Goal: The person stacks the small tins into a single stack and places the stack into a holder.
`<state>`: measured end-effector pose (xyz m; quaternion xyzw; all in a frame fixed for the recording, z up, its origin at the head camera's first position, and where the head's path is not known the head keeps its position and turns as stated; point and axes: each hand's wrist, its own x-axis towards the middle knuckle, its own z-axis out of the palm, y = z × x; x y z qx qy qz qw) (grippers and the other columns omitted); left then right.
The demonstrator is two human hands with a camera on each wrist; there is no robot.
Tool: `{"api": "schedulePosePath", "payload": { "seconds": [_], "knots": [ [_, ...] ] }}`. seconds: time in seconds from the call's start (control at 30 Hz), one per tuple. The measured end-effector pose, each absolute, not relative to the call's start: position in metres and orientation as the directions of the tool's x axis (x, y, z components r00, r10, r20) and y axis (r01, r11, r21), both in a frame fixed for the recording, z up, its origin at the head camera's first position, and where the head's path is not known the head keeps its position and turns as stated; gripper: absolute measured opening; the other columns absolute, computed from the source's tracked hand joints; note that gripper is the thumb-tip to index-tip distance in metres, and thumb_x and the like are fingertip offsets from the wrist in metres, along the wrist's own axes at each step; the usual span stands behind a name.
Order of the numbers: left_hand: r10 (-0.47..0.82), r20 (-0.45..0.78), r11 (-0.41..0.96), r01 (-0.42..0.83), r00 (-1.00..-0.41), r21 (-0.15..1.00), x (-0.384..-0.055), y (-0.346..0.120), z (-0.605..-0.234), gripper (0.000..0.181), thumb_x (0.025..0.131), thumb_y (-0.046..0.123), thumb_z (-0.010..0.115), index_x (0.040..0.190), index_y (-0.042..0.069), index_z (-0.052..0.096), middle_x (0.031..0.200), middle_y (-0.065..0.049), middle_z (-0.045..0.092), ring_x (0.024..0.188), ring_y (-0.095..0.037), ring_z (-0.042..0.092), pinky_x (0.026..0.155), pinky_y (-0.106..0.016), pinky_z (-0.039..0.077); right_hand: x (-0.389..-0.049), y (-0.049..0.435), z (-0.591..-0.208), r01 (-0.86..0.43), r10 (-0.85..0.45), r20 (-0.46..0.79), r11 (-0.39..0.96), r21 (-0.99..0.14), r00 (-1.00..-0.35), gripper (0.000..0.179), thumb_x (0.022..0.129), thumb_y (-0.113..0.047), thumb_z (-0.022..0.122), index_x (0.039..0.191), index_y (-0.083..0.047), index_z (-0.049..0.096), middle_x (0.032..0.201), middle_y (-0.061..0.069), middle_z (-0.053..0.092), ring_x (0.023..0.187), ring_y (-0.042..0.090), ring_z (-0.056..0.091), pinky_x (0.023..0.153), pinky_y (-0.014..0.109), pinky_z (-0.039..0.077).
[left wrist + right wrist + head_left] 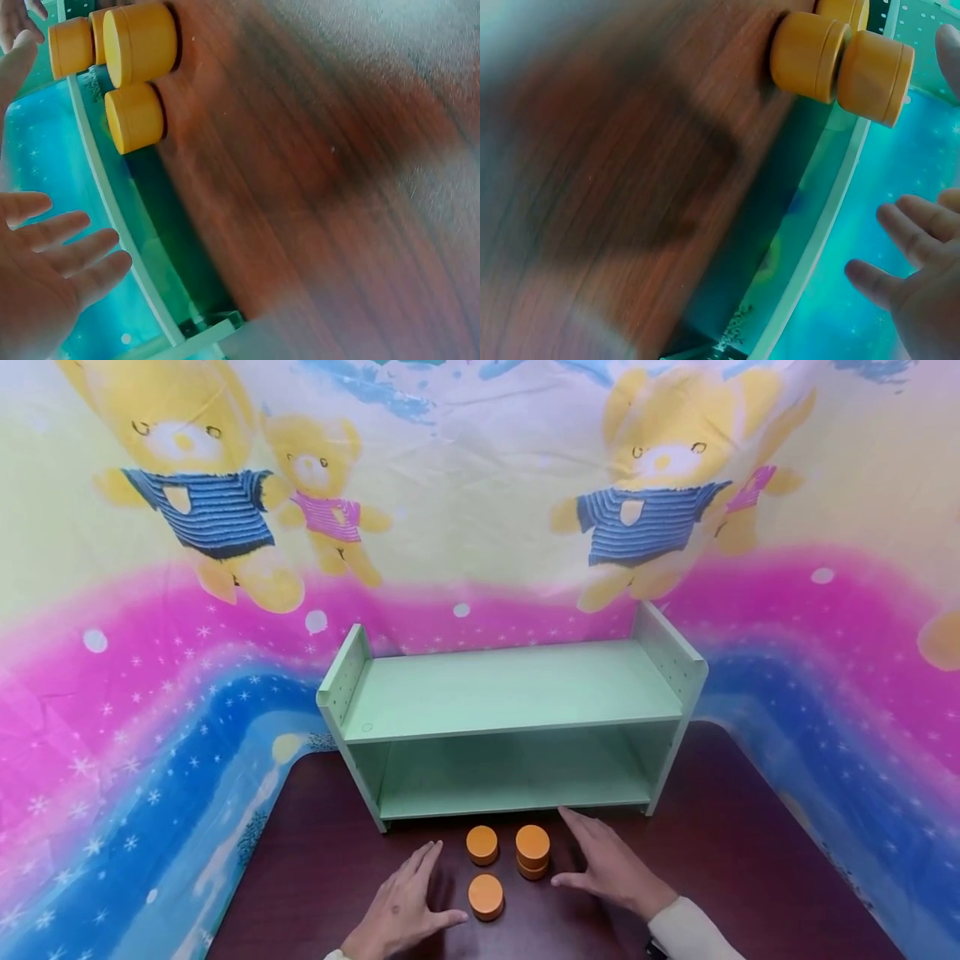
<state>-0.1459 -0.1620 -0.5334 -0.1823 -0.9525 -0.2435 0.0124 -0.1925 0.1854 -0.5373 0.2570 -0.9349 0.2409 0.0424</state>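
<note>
Several round orange jars stand on the dark wooden table between the two hands. A single jar [482,844] is at the back left, and another jar [486,897] sits nearer the front. To their right, one jar [532,845] is stacked on a lower jar [533,870]. My left hand [401,902] hovers left of the jars, fingers extended, touching none. On the other side my right hand [613,864] is held near the stack with fingers spread and nothing in its grasp. Both wrist views show the left palm [45,277] and right hand [922,262] holding nothing.
A pale green two-tier shelf [510,689] stands behind the jars, its raised side panels at left and right. The dark table [765,860] extends around it. A printed cloth [465,527] with teddy bears hangs behind and at both sides.
</note>
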Motion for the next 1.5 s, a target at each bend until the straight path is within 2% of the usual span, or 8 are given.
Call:
{"api": "schedulePosePath", "payload": {
  "seconds": [0.37,0.7,0.87,1.13,1.5],
  "knots": [
    [0.341,0.144,0.773,0.364,-0.929,0.520,-0.150,-0.153,-0.547,0.098,0.070,0.056,0.086,0.143,0.001,0.050,0.135,-0.018,0.057,0.119,-0.035,0.059,0.093,-0.053,0.053,-0.198,0.172,-0.546,-0.489,-0.460,0.183,0.740,-0.461,-0.869,0.099,0.075,-0.043,0.087,0.151,-0.001,0.040,0.147,0.018,0.049,0.129,0.039,0.050,0.105,0.057,0.044],
    [0.333,0.086,0.670,0.300,-0.939,0.679,-0.157,-0.144,-0.561,0.081,0.069,0.041,0.092,0.130,-0.004,0.061,0.127,-0.016,0.064,0.118,-0.036,0.059,0.097,-0.052,0.050,-0.202,0.161,-0.558,-0.371,-0.411,0.081,0.701,-0.609,-0.908,0.095,0.077,-0.035,0.087,0.152,-0.004,0.038,0.146,0.022,0.047,0.130,0.042,0.049,0.101,0.060,0.045],
    [0.336,0.125,0.630,0.322,-0.933,0.707,-0.159,-0.139,-0.568,0.077,0.067,0.036,0.093,0.126,-0.003,0.064,0.122,-0.014,0.067,0.114,-0.034,0.063,0.094,-0.048,0.053,-0.205,0.159,-0.565,-0.353,-0.406,0.073,0.676,-0.647,-0.911,0.093,0.078,-0.031,0.087,0.152,-0.003,0.039,0.146,0.022,0.048,0.129,0.041,0.050,0.101,0.058,0.046],
    [0.327,0.071,0.380,0.200,-0.942,0.903,-0.161,-0.133,-0.579,0.074,0.065,0.012,0.094,0.127,-0.010,0.060,0.126,-0.025,0.063,0.111,-0.042,0.064,0.090,-0.039,0.057,-0.211,0.157,-0.578,-0.301,-0.379,0.061,0.617,-0.727,-0.924,0.090,0.078,-0.028,0.087,0.149,0.000,0.040,0.146,0.022,0.047,0.132,0.039,0.048,0.104,0.058,0.043],
    [0.355,-0.028,0.205,0.048,-0.935,0.977,-0.165,-0.128,-0.584,0.069,0.068,-0.002,0.089,0.129,-0.011,0.058,0.130,-0.027,0.060,0.122,-0.045,0.056,0.095,-0.035,0.054,-0.214,0.153,-0.588,-0.305,-0.356,0.110,0.557,-0.773,-0.928,0.087,0.074,-0.022,0.090,0.145,0.001,0.046,0.141,0.022,0.053,0.127,0.038,0.053,0.103,0.057,0.044]
  ]
}}
